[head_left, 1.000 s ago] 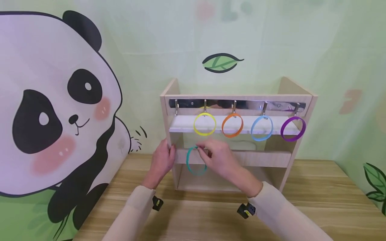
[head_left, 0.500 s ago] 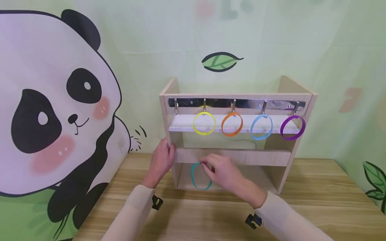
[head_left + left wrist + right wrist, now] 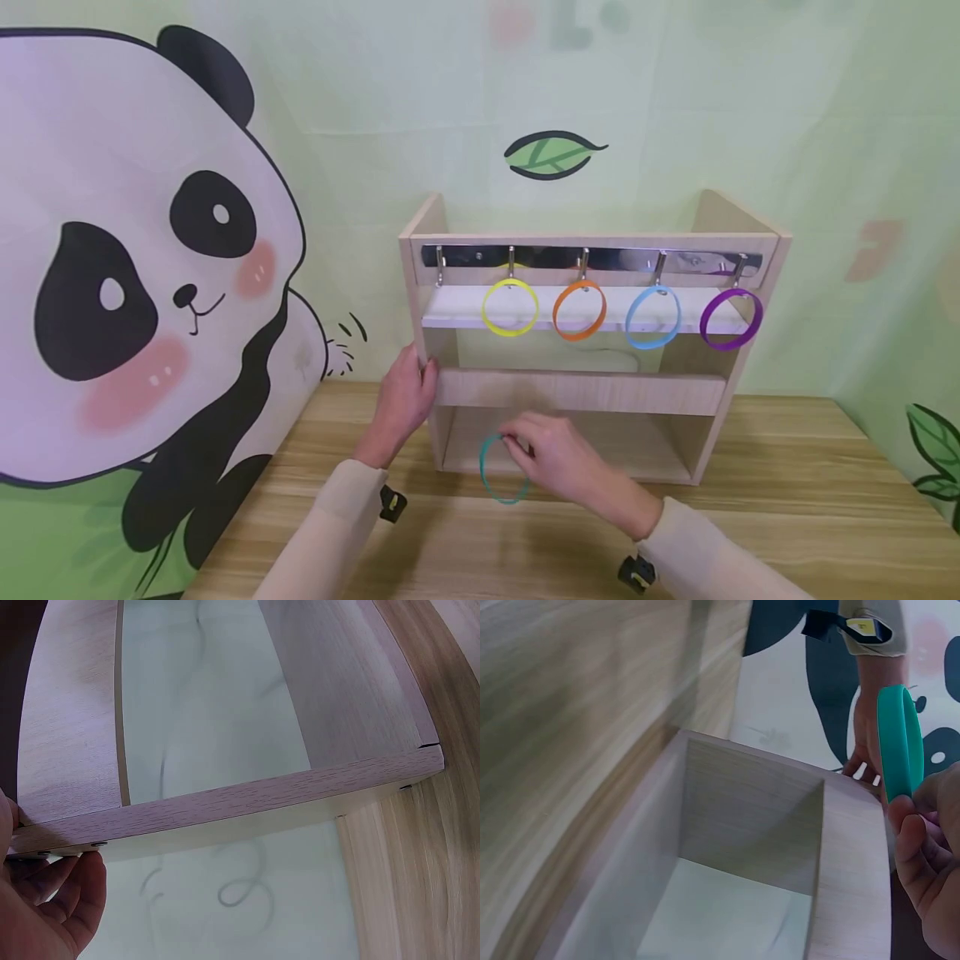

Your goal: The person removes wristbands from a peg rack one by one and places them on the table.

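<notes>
My right hand (image 3: 558,458) pinches the top of a teal rubber wristband (image 3: 484,475) between thumb and fingertips, low in front of the wooden shelf (image 3: 585,392). The right wrist view shows the band (image 3: 893,742) edge-on, apart from the wood. At the shelf's left side panel, my left hand (image 3: 401,404) grips the edge; its curled fingers (image 3: 88,889) reach round the panel in the left wrist view. A metal hook rail (image 3: 551,260) runs across the shelf's upper front. Yellow (image 3: 510,333), orange (image 3: 577,337), light blue (image 3: 651,346) and purple (image 3: 727,346) wristbands hang from it. The leftmost hook (image 3: 440,267) is bare.
The shelf stands on a wood-grain table (image 3: 810,483), close to a pale green backdrop (image 3: 750,108) with a large printed panda (image 3: 150,275) on the left. A white board (image 3: 465,308) lies inside the shelf below the rail.
My right hand has lowered the teal wristband from the shelf's middle crossbar to near the bottom front edge. My left hand stays on the side panel. The hanging wristbands keep their places.
</notes>
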A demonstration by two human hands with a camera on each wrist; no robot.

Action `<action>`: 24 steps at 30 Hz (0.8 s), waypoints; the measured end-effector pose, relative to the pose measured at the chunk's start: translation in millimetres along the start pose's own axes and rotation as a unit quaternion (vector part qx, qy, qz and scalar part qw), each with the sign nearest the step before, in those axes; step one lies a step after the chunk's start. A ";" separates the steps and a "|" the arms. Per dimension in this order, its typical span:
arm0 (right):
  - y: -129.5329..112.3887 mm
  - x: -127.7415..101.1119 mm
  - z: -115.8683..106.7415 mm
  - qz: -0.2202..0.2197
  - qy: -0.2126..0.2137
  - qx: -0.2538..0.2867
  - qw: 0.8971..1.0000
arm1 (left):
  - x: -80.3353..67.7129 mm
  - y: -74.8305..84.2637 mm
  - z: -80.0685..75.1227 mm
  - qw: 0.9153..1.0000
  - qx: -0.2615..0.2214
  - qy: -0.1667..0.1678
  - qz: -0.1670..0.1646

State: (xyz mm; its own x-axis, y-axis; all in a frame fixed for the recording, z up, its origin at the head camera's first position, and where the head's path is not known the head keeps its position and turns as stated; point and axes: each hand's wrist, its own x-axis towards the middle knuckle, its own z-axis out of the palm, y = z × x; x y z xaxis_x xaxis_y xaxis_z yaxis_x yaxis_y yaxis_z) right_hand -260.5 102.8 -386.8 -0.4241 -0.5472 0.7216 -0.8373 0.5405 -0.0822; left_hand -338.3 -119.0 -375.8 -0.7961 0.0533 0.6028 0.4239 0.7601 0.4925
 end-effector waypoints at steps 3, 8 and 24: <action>0.2 -3.6 3.6 0.002 -0.013 -0.002 1.000 | -0.1 -0.1 -0.1 1.000 -0.002 -0.001 0.000; -0.8 -8.9 8.1 0.011 -0.033 0.008 0.999 | 0.2 -0.3 -0.4 1.000 0.000 -0.001 0.000; 1.8 -24.6 27.8 0.030 -0.075 0.021 0.996 | 0.3 -0.6 0.8 1.000 0.000 -0.001 -0.001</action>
State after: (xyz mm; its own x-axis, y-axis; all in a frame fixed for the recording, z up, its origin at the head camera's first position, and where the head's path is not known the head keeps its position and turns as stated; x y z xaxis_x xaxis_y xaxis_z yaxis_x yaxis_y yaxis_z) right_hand -261.2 99.4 -423.9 -0.5186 -0.6060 0.6032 -0.8209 0.5503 -0.1528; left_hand -339.1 -118.9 -376.5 -0.7975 0.0538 0.6009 0.4226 0.7607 0.4927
